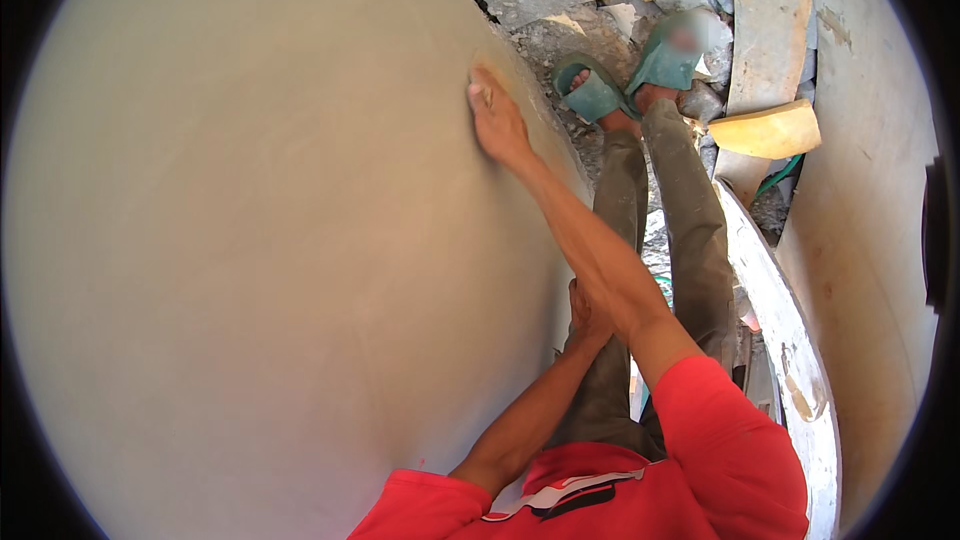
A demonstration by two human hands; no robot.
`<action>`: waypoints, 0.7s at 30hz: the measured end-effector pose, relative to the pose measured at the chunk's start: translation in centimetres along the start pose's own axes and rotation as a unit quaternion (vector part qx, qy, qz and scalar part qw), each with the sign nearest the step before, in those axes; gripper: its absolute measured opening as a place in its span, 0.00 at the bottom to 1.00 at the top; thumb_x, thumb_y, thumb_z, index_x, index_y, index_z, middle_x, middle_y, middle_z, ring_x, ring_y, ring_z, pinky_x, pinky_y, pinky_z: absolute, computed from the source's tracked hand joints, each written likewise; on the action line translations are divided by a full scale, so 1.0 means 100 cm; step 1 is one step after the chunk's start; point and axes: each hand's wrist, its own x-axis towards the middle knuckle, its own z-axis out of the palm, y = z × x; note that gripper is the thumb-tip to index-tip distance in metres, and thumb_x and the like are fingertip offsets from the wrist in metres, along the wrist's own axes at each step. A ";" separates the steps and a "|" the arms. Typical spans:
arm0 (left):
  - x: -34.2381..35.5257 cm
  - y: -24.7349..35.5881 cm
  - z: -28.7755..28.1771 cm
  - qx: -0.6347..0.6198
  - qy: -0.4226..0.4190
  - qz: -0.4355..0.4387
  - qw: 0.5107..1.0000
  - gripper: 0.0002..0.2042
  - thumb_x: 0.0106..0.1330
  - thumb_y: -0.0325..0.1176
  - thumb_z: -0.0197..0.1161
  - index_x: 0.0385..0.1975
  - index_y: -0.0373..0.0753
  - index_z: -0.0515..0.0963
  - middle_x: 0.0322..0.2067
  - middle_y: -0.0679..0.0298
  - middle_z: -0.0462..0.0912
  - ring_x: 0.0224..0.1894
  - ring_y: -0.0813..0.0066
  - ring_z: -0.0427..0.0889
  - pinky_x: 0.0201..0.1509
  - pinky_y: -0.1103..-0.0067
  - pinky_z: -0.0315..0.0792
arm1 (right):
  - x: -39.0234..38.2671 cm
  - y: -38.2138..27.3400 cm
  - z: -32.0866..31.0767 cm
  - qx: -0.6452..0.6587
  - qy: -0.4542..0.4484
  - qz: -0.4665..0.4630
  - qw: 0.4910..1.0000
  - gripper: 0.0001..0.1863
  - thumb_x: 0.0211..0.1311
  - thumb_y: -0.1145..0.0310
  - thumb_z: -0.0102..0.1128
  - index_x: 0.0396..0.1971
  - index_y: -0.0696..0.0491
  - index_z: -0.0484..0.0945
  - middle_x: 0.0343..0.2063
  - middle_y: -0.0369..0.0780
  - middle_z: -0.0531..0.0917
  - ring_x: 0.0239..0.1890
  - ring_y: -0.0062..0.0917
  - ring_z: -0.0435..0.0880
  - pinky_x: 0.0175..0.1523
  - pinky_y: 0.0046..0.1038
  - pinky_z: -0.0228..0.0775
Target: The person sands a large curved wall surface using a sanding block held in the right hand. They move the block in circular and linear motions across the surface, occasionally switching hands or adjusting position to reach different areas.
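Observation:
A smooth grey-beige plastered wall (280,210) fills the left and middle of the view. My right hand (498,125) lies against it near its far right edge, fingers stretched along the surface and thumb showing; no tool can be made out in it. Beneath my right forearm, my left hand (587,315) is close to the wall's edge and my trouser leg (622,185). That forearm covers part of it, so its grip is hidden.
My feet, in green sandals (592,95), stand on broken rubble (560,40). To the right are a yellow foam-like piece (768,130), a wooden board (765,20), a white-painted plank (790,330) and a large curved brown panel (860,240). A green cord (778,176) lies below the yellow piece.

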 end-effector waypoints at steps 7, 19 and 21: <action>-0.003 0.007 -0.027 -0.039 0.008 0.137 0.990 0.26 0.61 0.43 0.66 0.58 0.38 0.77 0.62 0.47 0.73 0.62 0.47 0.72 0.70 0.55 0.59 | -0.085 0.054 -0.013 -0.002 -0.017 0.048 0.999 0.30 0.80 0.53 0.42 0.68 0.60 0.68 0.71 0.53 0.66 0.76 0.45 0.61 0.77 0.40 0.52; -0.005 -0.014 -0.002 0.036 0.049 0.132 0.989 0.21 0.64 0.40 0.65 0.55 0.37 0.77 0.63 0.52 0.72 0.66 0.47 0.68 0.67 0.54 0.64 | -0.102 0.017 -0.013 0.008 -0.025 0.026 0.999 0.27 0.78 0.58 0.48 0.69 0.59 0.68 0.70 0.53 0.68 0.75 0.46 0.62 0.78 0.40 0.52; -0.006 -0.014 -0.010 -0.046 0.047 0.132 0.989 0.20 0.62 0.39 0.65 0.54 0.39 0.79 0.62 0.53 0.72 0.66 0.48 0.69 0.67 0.54 0.65 | -0.062 -0.012 -0.012 0.019 -0.017 -0.011 1.000 0.26 0.78 0.60 0.48 0.69 0.59 0.68 0.70 0.52 0.69 0.75 0.47 0.63 0.78 0.40 0.52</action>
